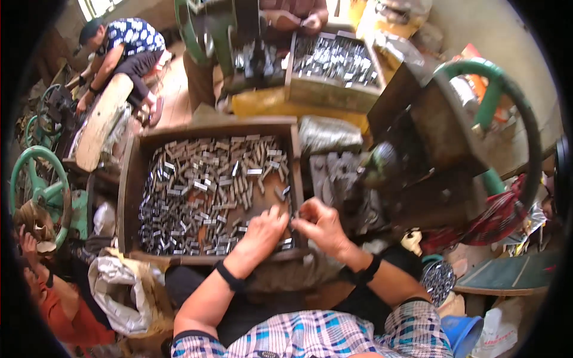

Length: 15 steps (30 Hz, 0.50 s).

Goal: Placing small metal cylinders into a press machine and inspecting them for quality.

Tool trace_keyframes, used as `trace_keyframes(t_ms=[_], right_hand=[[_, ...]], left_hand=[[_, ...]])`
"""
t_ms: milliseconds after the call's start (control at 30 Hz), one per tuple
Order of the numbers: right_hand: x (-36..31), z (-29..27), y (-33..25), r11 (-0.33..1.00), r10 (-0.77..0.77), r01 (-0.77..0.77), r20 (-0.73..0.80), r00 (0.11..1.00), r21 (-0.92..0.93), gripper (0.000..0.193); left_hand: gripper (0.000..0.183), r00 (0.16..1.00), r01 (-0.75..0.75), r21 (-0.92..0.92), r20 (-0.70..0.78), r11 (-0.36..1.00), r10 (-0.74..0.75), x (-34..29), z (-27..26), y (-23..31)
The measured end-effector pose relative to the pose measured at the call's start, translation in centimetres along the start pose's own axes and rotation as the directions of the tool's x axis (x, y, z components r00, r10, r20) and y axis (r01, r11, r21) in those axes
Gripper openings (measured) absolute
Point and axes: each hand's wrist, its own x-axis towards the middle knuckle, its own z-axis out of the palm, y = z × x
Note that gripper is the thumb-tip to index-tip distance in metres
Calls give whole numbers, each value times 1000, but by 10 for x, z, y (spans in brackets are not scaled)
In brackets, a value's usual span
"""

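Note:
In front of me is a wooden tray (209, 260) holding a great many small rectangular metal pieces (197, 209), some shiny and some dull brown. My left hand (265, 231) is over the tray's near right corner, fingers bent and closed. Just across the tray's right wall, my right hand (324, 227) has thumb and forefinger pinched together, almost meeting the left fingertips. Whatever lies between the fingers is too small and covered to make out. To the right of my right hand stands a dark machine (418, 155) with a greasy metal bed.
A green handwheel (519, 101) rises at the right, and another handwheel (39, 191) stands at the left. Beyond is a second box (334, 95) of metal pieces. A white sack (119, 292) sits at the lower left. Co-workers (122, 53) are nearby.

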Motion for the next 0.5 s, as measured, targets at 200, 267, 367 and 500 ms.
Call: trace_keyframes(t_ms=[200,267,367,500], right_hand=[[-9,-1,-11,981,-142,157,137,980,-109,24],[-12,1,-10,981,129,-150,164,978,122,18],[-12,2,-4,939,178,-222,180,967,263,16],[-9,-3,-1,915,170,-228,195,966,332,12]], left_hand=[[7,1000,-7,27,22,1000,6,-2,-1,0],[6,1000,-4,24,15,1000,3,-3,-3,0],[6,1000,2,6,-14,1000,-2,-4,-10,0],[7,997,63,-157,-33,986,-69,-5,-23,1]])
